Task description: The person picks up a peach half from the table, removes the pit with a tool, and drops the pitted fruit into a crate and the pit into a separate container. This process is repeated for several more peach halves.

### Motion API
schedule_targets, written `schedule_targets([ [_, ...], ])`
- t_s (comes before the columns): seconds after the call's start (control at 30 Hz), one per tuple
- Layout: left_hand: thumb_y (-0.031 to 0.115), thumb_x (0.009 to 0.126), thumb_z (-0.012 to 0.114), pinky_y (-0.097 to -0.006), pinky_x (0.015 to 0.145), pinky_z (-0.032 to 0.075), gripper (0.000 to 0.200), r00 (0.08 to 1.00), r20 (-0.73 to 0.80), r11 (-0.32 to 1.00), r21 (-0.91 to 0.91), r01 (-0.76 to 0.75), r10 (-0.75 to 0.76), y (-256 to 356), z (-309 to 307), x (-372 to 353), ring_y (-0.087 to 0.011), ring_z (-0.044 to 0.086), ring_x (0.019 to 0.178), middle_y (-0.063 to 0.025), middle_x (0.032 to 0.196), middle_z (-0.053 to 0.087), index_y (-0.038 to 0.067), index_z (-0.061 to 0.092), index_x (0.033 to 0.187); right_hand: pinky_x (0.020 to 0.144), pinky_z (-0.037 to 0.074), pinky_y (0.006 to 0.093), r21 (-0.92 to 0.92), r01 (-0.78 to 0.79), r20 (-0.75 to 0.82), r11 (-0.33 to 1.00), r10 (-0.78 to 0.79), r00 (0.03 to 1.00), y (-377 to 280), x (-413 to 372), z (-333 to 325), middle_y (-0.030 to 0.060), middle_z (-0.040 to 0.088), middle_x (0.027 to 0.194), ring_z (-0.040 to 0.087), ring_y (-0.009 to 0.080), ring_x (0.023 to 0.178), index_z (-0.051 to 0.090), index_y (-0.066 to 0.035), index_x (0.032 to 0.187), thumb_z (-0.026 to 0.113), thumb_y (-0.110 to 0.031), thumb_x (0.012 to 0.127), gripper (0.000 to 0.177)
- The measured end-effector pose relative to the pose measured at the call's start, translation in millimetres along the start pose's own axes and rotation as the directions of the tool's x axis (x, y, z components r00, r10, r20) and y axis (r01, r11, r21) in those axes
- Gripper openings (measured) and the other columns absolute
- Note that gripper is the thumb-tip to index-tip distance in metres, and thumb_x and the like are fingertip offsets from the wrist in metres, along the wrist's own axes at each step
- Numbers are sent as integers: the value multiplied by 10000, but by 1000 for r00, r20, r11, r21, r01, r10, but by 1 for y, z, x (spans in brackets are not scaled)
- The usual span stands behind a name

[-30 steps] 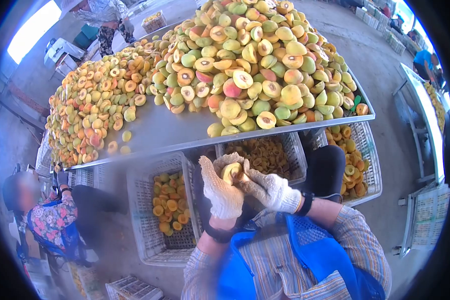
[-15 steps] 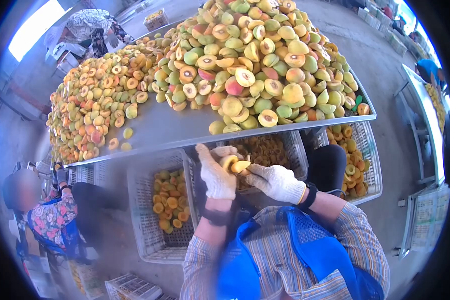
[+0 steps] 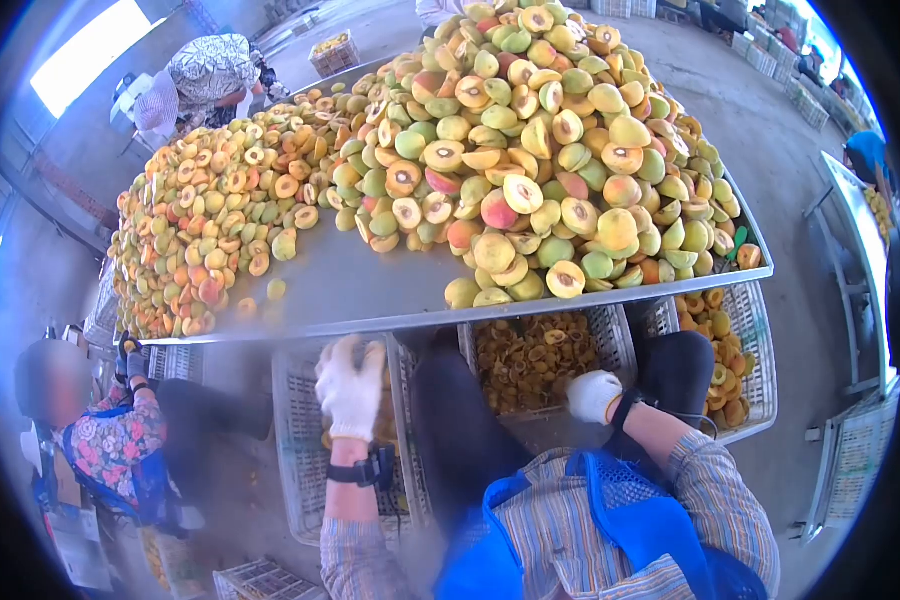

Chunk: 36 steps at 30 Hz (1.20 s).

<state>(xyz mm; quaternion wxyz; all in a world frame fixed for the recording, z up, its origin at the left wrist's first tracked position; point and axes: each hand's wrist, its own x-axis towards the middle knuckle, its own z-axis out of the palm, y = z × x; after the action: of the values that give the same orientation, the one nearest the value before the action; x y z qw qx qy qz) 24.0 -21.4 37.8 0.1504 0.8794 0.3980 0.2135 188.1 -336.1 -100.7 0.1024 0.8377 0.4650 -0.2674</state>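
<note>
My left hand (image 3: 351, 390), in a white glove, is over the left crate (image 3: 295, 450) of fruit halves, its fingers apart and nothing visible in them. My right hand (image 3: 594, 396), also gloved, hangs at the right front of the middle crate (image 3: 625, 345), which holds brownish scraps (image 3: 530, 360). Its fingers curl downward and whatever they may hold is hidden. Above both hands lies a metal table (image 3: 370, 280) heaped with halved yellow, green and reddish fruit (image 3: 570, 150). Some cut faces show a pit or hollow.
A right crate (image 3: 760, 340) of fruit halves stands beside my right knee. One person (image 3: 120, 430) in a floral top sits at the left; another person (image 3: 210, 75) bends behind the table. A second table (image 3: 865, 260) is at the far right.
My hands have parted. The left moved left over the crate and opened, without the fruit it held; the right moved right and down. The view has shifted slightly.
</note>
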Motion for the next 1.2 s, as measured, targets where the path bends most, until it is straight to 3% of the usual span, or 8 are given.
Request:
schedule_targets([
  [0.23, 282, 802, 648, -465, 932, 504, 356, 789, 424, 896, -187, -404, 444, 88, 99, 75, -401, 627, 1060, -177, 1123, 671, 164, 686, 1135, 571, 536, 602, 47, 72, -14, 996, -71, 997, -2, -4, 11, 202, 731, 849, 724, 383, 758, 649, -64, 1184, 526, -316, 898, 401],
  [0.67, 199, 759, 673, -440, 847, 567, 377, 913, 398, 993, -100, -56, 91, 69, 81, 88, -370, 687, 1010, -233, 1084, 689, 11, 670, 1085, 771, 564, 470, 391, -7, -208, 921, 96, 974, -21, -41, -72, 223, 717, 942, 708, 382, 875, 544, -170, 1403, 572, -511, 913, 598],
  [0.73, 139, 774, 667, -441, 830, 574, 354, 970, 219, 834, -550, 32, 107, 35, 87, 84, -338, 695, 944, -204, 1065, 683, -15, 648, 1092, 779, 555, 477, 556, -9, -252, 831, 179, 951, -23, -56, -100, 227, 712, 929, 702, 396, 880, 539, -157, 1408, 639, -511, 885, 640],
  [0.8, 72, 809, 608, -451, 815, 580, 346, 918, 393, 221, -900, 375, 46, 26, 74, 81, -334, 679, 939, -187, 1057, 671, -31, 615, 1140, 782, 549, 459, 609, -18, -224, 793, 194, 955, -24, -62, -115, 227, 709, 930, 699, 398, 896, 528, -140, 1417, 671, -479, 886, 646],
  [0.93, 204, 930, 583, -398, 728, 591, 409, 880, 367, -464, -750, 472, 301, 60, 40, 24, -292, 676, 913, -172, 1120, 664, -19, 560, 1272, 775, 543, 418, 749, 254, -412, 612, 129, 902, -50, -82, -153, 223, 707, 970, 701, 382, 921, 491, -146, 1463, 646, -434, 933, 622],
  [1.07, 330, 1009, 507, -395, 741, 591, 455, 842, 468, -440, -718, 540, 269, 85, 38, -28, -286, 671, 973, -161, 1167, 649, -14, 549, 1304, 769, 551, 435, 707, 314, -497, 634, 130, 858, -62, -78, -148, 233, 703, 1002, 700, 389, 904, 471, -155, 1480, 640, -444, 940, 635],
  [1.13, 267, 1062, 416, -369, 845, 598, 393, 945, 276, -27, -958, 285, 178, 96, 39, -48, -260, 654, 1079, -139, 1213, 643, -4, 562, 1305, 729, 558, 443, 626, 288, -525, 724, 119, 843, -65, -78, -142, 214, 710, 1003, 703, 390, 853, 457, -173, 1489, 638, -420, 949, 621],
  [1.2, 252, 1075, 384, -357, 870, 589, 381, 869, 453, -282, -823, 494, 198, 104, 28, -60, -222, 636, 1112, -109, 1245, 632, 14, 567, 1310, 689, 561, 446, 584, 362, -612, 726, 101, 784, -68, -83, -141, 195, 719, 971, 706, 387, 807, 458, -198, 1489, 642, -385, 954, 595],
])
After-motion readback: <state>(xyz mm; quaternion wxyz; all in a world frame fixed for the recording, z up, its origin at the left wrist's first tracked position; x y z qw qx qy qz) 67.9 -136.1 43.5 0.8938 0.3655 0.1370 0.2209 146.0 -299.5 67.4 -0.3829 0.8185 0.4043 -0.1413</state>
